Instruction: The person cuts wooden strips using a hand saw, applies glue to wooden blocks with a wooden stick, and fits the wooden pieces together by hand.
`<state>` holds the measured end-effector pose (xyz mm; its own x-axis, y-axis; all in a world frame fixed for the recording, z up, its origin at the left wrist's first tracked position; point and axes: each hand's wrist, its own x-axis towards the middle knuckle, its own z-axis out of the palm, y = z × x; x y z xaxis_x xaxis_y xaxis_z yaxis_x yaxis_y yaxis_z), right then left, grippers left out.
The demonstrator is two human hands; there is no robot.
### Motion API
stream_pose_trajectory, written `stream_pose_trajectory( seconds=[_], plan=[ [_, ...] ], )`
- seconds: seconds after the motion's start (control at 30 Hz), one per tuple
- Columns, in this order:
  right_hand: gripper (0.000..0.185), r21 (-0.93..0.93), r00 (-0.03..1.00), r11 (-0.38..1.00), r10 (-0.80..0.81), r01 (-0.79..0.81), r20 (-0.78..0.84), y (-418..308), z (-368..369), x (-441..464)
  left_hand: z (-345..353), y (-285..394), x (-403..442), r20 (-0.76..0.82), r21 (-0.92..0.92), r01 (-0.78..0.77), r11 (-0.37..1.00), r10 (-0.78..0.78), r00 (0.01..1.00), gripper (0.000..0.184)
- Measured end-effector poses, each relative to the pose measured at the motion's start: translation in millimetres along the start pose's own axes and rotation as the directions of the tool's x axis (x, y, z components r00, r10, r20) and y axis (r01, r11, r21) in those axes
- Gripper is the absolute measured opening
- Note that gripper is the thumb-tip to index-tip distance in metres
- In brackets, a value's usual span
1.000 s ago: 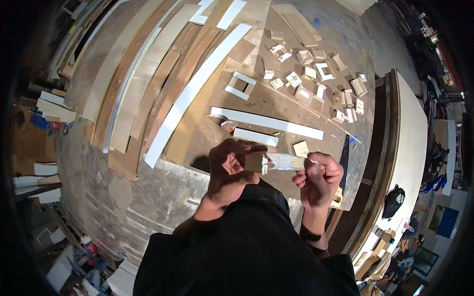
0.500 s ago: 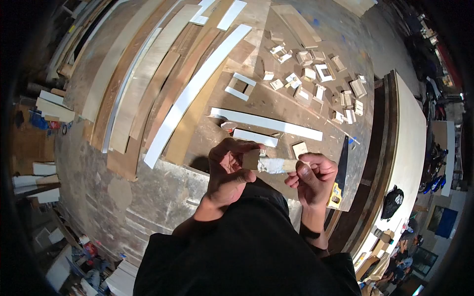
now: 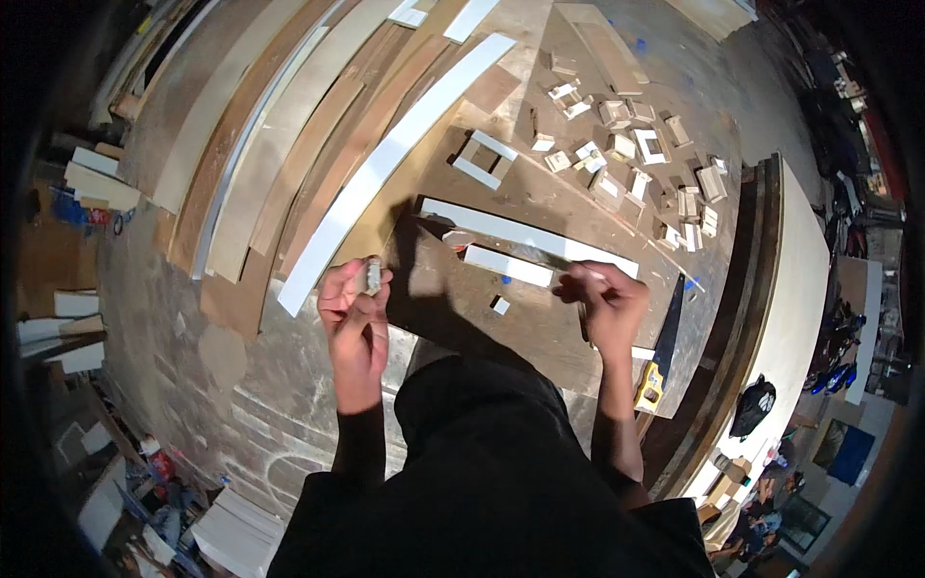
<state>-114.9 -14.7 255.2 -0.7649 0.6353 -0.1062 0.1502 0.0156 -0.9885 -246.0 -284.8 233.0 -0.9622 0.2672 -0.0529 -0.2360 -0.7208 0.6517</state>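
My left hand pinches a small wood piece between thumb and fingers, to the left of my body. My right hand is over the right end of a long white strip; its fingers are curled together around something thin and blurred. A shorter white strip lies below the long one. Near it on the table is a tiny white block. A square frame with white sides lies farther up.
Long boards cover the left of the table. Several small wooden assemblies lie at the upper right. A handsaw with a yellow handle rests at the right edge. A black cap-like item is on the pale panel beyond.
My hands have moved apart, the left one leftward with a small piece. The longer piece that spanned both hands is no longer between them. The view has shifted slightly.
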Motion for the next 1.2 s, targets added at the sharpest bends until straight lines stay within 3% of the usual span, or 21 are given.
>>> stream_pose_trajectory(
  seconds=[0.03,0.07,0.1,0.13,0.2,0.23,0.27,0.3,0.33,0.4,0.53,0.6,0.67,0.8,0.9,1.07,1.2],
  plan=[
    [0.012,-0.004,1.0,1.0,0.005,-0.005,0.011,14.4,6.5,12.9,-1.2,6.7,1.8,-0.04,0.027,-0.017,0.999,0.018,0.999,0.039],
    [0.011,-0.19,0.992,0.979,-0.052,0.073,0.118,29.6,14.7,27.0,-9.0,8.4,2.9,-0.053,0.028,-0.02,0.999,0.021,0.998,0.039],
    [0.011,-0.356,0.968,0.919,-0.088,0.169,0.234,44.6,25.1,40.9,-19.8,8.5,3.3,-0.053,0.152,-0.002,0.988,0.01,0.999,0.037],
    [0.01,-0.36,0.957,0.908,-0.121,0.214,0.264,56.1,40.1,52.3,-32.2,6.8,1.9,-0.057,0.274,0.019,0.961,-0.004,0.998,0.034],
    [0.013,-0.431,0.931,0.87,-0.078,0.238,0.358,73.0,61.4,72.2,-64.9,-8.2,-4.0,-0.07,0.294,0.033,0.955,-0.013,0.997,0.032],
    [0.013,-0.436,0.927,0.868,-0.069,0.238,0.369,81.5,71.9,80.1,-70.5,-14.6,-7.3,-0.089,0.392,0.091,0.915,-0.06,0.994,0.033],
    [0.013,-0.494,0.888,0.792,-0.126,0.358,0.442,90.2,82.6,87.6,-76.1,-21.5,-10.3,-0.113,0.484,0.146,0.863,-0.104,0.988,0.034],
    [0.014,-0.534,0.838,0.701,-0.171,0.473,0.518,100.4,92.0,94.1,-83.8,-28.4,-13.7,-0.131,0.51,0.192,0.838,-0.145,0.981,0.034],
    [0.014,-0.532,0.832,0.7,-0.162,0.476,0.531,112.7,100.0,100.7,-89.6,-34.5,-16.1,-0.147,0.505,0.196,0.841,-0.14,0.979,0.034],
    [0.02,-0.677,0.807,0.531,-0.022,0.51,0.591,138.2,112.6,109.7,-99.2,-46.3,-19.8,-0.146,0.484,0.238,0.842,-0.191,0.971,0.034],
    [0.015,-0.694,0.825,0.491,-0.101,0.527,0.555,164.1,128.4,111.0,-107.5,-55.9,-17.8,-0.14,0.494,0.227,0.839,-0.181,0.973,0.034],
    [0.015,-0.701,0.833,0.503,-0.073,0.506,0.549,163.8,132.5,111.7,-110.7,-58.3,-13.1,-0.116,0.509,0.207,0.835,-0.172,0.978,0.034],
    [0.015,-0.601,0.835,0.654,-0.088,0.46,0.543,156.8,134.7,112.0,-111.8,-59.5,-8.0,-0.082,0.527,0.188,0.829,-0.171,0.982,0.033],
    [0.013,-0.674,0.858,0.606,-0.027,0.422,0.512,165.1,133.1,112.2,-107.0,-58.5,2.0,-0.087,0.509,0.228,0.83,-0.214,0.973,0.033],
    [0.009,-0.649,0.884,0.664,-0.039,0.372,0.467,168.2,130.3,113.0,-105.3,-57.8,7.2,-0.072,0.521,0.232,0.821,-0.229,0.971,0.033],
    [0.008,-0.429,0.847,0.808,-0.152,0.404,0.51,169.8,126.7,112.8,-105.6,-60.3,11.4,-0.03,0.499,0.212,0.84,-0.227,0.973,0.033],
    [0.009,-0.448,0.849,0.803,-0.131,0.394,0.512,162.1,128.6,112.4,-109.0,-59.3,12.0,0.001,0.49,0.198,0.849,-0.227,0.974,0.032]
  ],
)
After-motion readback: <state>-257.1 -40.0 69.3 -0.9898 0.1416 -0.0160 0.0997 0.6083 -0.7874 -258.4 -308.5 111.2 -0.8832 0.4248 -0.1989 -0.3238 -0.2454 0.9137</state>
